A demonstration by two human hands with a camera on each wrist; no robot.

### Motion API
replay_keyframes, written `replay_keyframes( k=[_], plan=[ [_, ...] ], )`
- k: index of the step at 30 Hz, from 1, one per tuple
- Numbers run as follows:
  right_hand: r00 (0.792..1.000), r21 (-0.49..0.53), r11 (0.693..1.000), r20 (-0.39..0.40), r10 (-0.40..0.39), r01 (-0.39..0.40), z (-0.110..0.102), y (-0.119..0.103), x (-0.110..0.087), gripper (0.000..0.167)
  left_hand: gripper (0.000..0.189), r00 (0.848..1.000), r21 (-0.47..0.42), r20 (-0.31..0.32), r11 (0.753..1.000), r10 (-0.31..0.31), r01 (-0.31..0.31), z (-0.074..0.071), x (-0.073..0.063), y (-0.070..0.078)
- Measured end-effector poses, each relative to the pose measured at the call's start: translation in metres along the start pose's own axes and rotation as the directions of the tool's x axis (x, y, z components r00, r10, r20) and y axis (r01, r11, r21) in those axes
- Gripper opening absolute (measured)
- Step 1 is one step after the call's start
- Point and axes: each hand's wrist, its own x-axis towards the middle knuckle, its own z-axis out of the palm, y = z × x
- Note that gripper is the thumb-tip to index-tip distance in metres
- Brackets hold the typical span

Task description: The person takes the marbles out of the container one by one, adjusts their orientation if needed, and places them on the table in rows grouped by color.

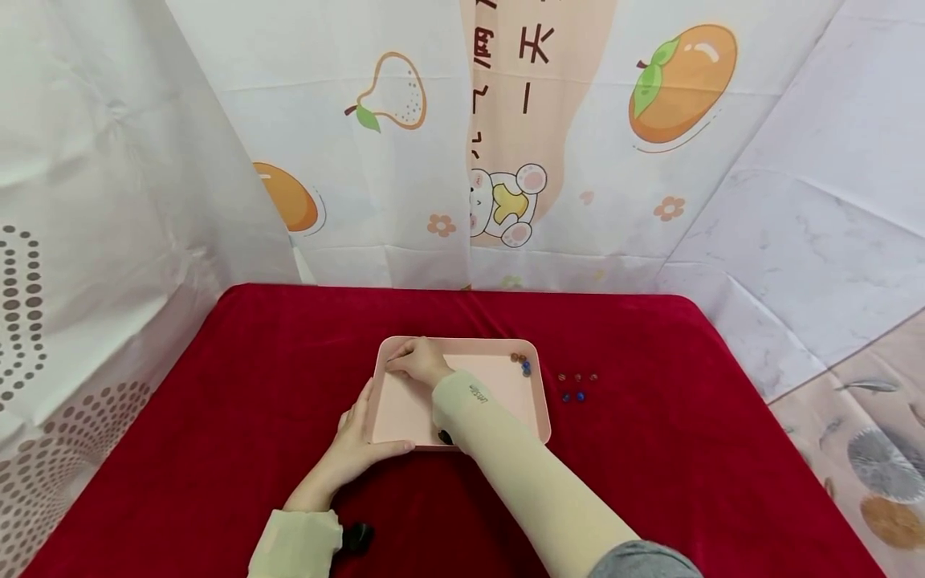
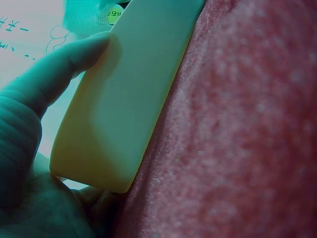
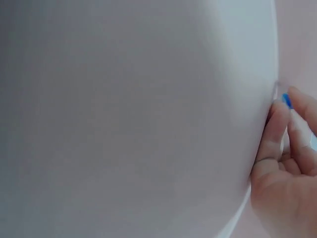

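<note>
A shallow pink tray (image 1: 477, 401) lies on the red cloth. My left hand (image 1: 354, 445) cups its near left corner, fingers straight along the left side and the thumb (image 2: 84, 54) lying along the front wall. Inside the far left part of the tray is my right hand (image 1: 419, 361). Between its thumb and a finger, the right wrist view shows a pinched small blue marble (image 3: 287, 100). In the tray's far right corner sit brown marbles (image 1: 515, 357) and blue marbles (image 1: 527, 367).
Right of the tray, on the red cloth (image 1: 636, 457), lie a row of brown marbles (image 1: 577, 376) and two blue marbles (image 1: 580, 396) nearer me. A printed white curtain (image 1: 325, 160) hangs behind the table, with more sheeting at both sides.
</note>
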Motion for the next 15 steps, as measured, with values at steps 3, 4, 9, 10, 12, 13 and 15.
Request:
replay_keyframes(
  k=[3,4,9,10,12,13,15],
  plan=[
    [1.000,0.074,0.997,0.028,-0.007,0.005,-0.003,0.002,0.000,0.013,0.125,1.000,0.004,-0.002,1.000,0.011,-0.011,0.000,0.000,-0.001],
    [0.999,0.109,0.994,0.041,-0.010,0.005,-0.004,0.001,0.000,0.014,0.125,1.000,0.002,-0.002,1.000,0.012,-0.012,0.000,0.000,-0.001],
    [0.993,0.219,0.976,0.121,-0.013,-0.013,-0.013,0.001,-0.002,0.018,0.125,1.000,-0.006,0.000,1.000,0.016,-0.016,0.001,0.001,-0.001],
    [0.990,0.225,0.974,0.138,-0.009,-0.023,-0.014,0.001,-0.002,0.019,0.125,1.000,-0.006,0.001,1.000,0.014,-0.014,0.001,0.001,-0.001],
    [0.986,0.239,0.970,0.168,0.008,-0.049,-0.018,0.001,-0.003,0.020,0.125,1.000,0.000,0.006,1.000,0.010,-0.010,0.000,0.000,-0.001],
    [0.983,0.249,0.967,0.182,0.016,-0.061,-0.019,0.002,-0.004,0.020,0.125,1.000,0.003,0.009,1.000,0.007,-0.007,-0.001,0.000,-0.001],
    [0.979,0.263,0.961,0.203,0.026,-0.081,-0.022,0.002,-0.005,0.021,0.125,1.000,0.005,0.010,1.000,0.006,-0.006,-0.001,0.000,0.000]
  ],
)
